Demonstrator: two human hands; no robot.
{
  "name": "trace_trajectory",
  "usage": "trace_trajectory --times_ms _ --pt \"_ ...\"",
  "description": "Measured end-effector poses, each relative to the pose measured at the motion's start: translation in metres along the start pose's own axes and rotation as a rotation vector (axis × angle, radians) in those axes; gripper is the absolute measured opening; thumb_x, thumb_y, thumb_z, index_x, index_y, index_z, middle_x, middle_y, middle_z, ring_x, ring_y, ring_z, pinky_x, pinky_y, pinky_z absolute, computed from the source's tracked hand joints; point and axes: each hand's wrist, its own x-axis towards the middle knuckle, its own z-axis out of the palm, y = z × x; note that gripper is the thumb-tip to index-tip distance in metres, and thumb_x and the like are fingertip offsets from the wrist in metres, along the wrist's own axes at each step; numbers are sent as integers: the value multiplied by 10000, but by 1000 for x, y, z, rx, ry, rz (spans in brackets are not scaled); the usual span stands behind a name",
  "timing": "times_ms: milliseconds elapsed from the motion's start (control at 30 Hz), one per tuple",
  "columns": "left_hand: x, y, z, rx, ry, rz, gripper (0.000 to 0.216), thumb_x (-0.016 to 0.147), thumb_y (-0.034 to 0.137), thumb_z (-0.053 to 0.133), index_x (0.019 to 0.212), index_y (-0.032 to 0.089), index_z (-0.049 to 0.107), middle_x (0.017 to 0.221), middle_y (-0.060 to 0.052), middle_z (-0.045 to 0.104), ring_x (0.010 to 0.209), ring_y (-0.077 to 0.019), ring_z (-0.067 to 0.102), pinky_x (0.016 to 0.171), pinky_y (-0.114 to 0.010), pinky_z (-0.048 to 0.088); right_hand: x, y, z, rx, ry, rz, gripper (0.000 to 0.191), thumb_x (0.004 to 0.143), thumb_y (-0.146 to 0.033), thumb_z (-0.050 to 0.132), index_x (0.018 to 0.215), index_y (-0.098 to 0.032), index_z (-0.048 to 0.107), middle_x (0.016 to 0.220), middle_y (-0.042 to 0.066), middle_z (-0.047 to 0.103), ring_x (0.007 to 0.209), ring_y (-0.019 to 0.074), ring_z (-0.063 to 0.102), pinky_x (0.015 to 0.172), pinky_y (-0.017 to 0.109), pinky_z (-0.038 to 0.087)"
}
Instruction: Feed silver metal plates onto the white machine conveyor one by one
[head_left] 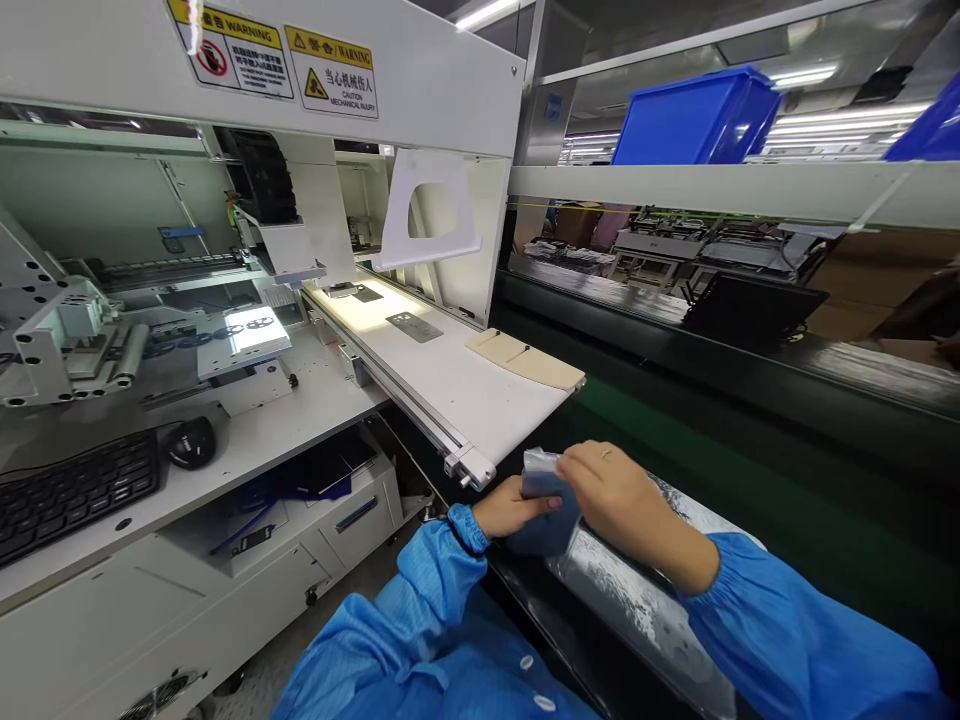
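My left hand is closed on the lower left side of a thin, bluish, see-through plastic film piece, its thumb lying across the front. At the top right edge of the same piece, the fingers of my right hand are bent and pressed together. Whether the piece is a sheet or a bag I cannot tell. Under my hands and right forearm lies shiny clear plastic wrapping, stretched along a dark surface. Just beyond my hands is the end of a white conveyor belt.
Flat dark cut-out pieces lie on the conveyor, and a beige plate sits along its right edge. A white machine with warning labels spans it. Left are a keyboard and mouse. A blue bin stands on a shelf.
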Motion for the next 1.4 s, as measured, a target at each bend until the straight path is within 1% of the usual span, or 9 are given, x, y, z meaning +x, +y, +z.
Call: trace_trajectory --times_ms 333,533,700,800,900,1100,1167,1233,1400 --pt "-2 4 -5 -25 -11 -71 695 549 651 755 984 111 708 980 -106 720 967 -264 645 966 -431 453 5 12 -16 187 -26 111 240 869 -37 416 763 -175 581 727 57 609 658 165 527 618 302 406" --pt "-1 -2 -6 13 22 -87 638 585 658 729 886 96 715 855 -74 704 871 -215 631 899 -377 469 7 15 -15 438 -248 388 210 862 -121 380 736 -197 529 747 62 593 701 182 519 627 315 426" --pt "-3 -5 -6 -16 7 -105 630 548 657 749 839 100 709 797 -44 677 791 -172 598 836 -339 471 9 28 -9 844 -515 681 180 833 -296 442 716 -204 541 675 8 540 617 149 473 571 289 393" --pt "-4 -5 -6 -22 -17 -84 594 555 646 754 793 104 707 780 -38 670 775 -160 590 823 -322 469 9 30 -8 1055 -596 696 225 826 -378 489 695 -201 536 640 -18 498 581 125 440 540 264 374" --pt "-3 -4 -6 -29 -29 -50 579 556 624 767 833 118 714 801 -32 678 796 -160 594 846 -323 464 5 23 -7 965 -504 544 200 869 -305 458 734 -194 554 669 -1 543 599 127 475 548 260 396" --pt "1 1 -4 -9 6 -63 607 560 658 740 800 102 705 767 -36 670 750 -149 582 794 -312 469 -11 7 3 225 -99 -11 291 925 -115 342 792 -177 593 703 78 597 630 187 517 580 333 430" --pt "1 3 -4 -13 1 -67 624 577 652 735 871 103 712 811 -47 683 770 -154 591 806 -315 471 -12 8 5 167 -43 21 277 923 -104 347 812 -182 589 718 80 598 648 192 529 597 338 443" --pt "0 4 -5 -10 -3 -97 630 578 641 743 908 106 715 824 -52 688 779 -162 600 813 -323 474 -9 10 3 233 -28 183 253 924 -123 351 803 -191 563 735 75 600 670 187 539 607 328 457" --pt "-1 4 -6 -48 12 -139 631 545 627 773 894 105 717 813 -51 686 792 -172 601 823 -334 471 4 19 -13 662 -290 540 191 909 -312 459 789 -211 567 735 29 617 653 161 548 580 292 461"
